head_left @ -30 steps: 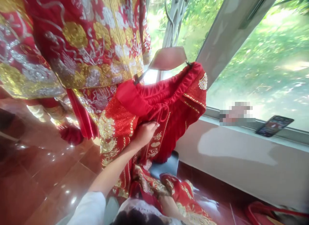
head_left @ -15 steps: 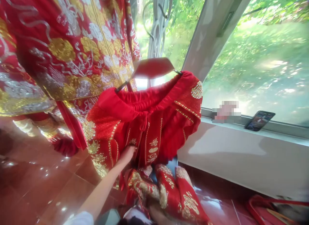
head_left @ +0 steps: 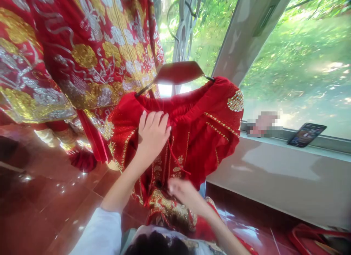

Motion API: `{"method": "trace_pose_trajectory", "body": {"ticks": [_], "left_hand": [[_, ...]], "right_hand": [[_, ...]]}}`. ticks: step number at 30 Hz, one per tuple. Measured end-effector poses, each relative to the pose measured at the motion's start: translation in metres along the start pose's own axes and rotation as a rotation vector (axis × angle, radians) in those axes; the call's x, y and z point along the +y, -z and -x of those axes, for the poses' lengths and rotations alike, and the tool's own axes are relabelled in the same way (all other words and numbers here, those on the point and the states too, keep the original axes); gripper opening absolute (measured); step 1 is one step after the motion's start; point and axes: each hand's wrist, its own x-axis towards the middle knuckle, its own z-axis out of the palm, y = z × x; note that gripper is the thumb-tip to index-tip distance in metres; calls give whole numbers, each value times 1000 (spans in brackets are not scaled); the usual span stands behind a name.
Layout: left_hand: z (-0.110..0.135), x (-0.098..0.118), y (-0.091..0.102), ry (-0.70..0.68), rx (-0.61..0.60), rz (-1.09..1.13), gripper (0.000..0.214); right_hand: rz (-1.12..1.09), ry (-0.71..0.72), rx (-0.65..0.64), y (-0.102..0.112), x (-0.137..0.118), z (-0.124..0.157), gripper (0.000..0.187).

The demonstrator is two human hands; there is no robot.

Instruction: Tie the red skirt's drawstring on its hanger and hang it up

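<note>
A red skirt (head_left: 200, 149) with gold trim hangs by its gathered waistband from a hanger (head_left: 181, 72) with a broad red top. My left hand (head_left: 153, 136) is closed over the front of the waistband, its fingers on top and the thumb by the drawstring. One thin red end of the drawstring (head_left: 178, 160) dangles below the thumb. My right hand (head_left: 186, 194) is in front of the skirt's lower part, fingers bent and smeared by motion. Whether it holds anything is unclear. Gold-embroidered red cloth (head_left: 171, 207) lies beneath it, partly covered by my forearm.
Red jackets with gold and silver embroidery (head_left: 109, 54) hang at the left. A metal stand (head_left: 183, 35) rises behind the hanger. A phone (head_left: 307, 134) leans on the window sill at right. A red-framed object (head_left: 307, 236) sits on the tiled floor at lower right.
My left hand has moved up from the skirt's lower front to its waistband. My right hand has come into view below. A drawstring end now hangs loose to the right.
</note>
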Motion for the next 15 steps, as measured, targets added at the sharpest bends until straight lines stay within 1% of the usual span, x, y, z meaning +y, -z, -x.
{"method": "trace_pose_trajectory", "body": {"ticks": [2, 3, 4, 5, 6, 8, 10, 13, 14, 15], "left_hand": [[5, -4, -5, -6, -29, 58, 33], [7, -5, -4, -8, -41, 100, 35], [9, -7, -2, -8, -55, 141, 36], [10, -7, 2, -5, -70, 175, 37], [10, -8, 5, 0, -83, 202, 38], [9, -9, 11, 16, -109, 245, 39], [8, -10, 16, 29, -130, 287, 39], [7, -8, 20, 27, -150, 343, 35], [7, -8, 21, 23, -157, 352, 32], [7, -7, 22, 17, -163, 352, 31]], "right_hand": [[1, -23, 395, 24, -24, -32, 27], [41, 8, 503, 34, -36, -48, 29], [100, 43, 569, 42, -48, -63, 33], [174, 70, 602, 48, -59, -75, 34], [253, 94, 605, 50, -68, -85, 31], [406, 128, 604, 47, -77, -93, 29], [523, 173, 637, 36, -76, -84, 36], [590, 253, 685, 25, -63, -55, 44], [576, 272, 661, 26, -59, -46, 46], [541, 282, 610, 30, -57, -39, 47]]}}
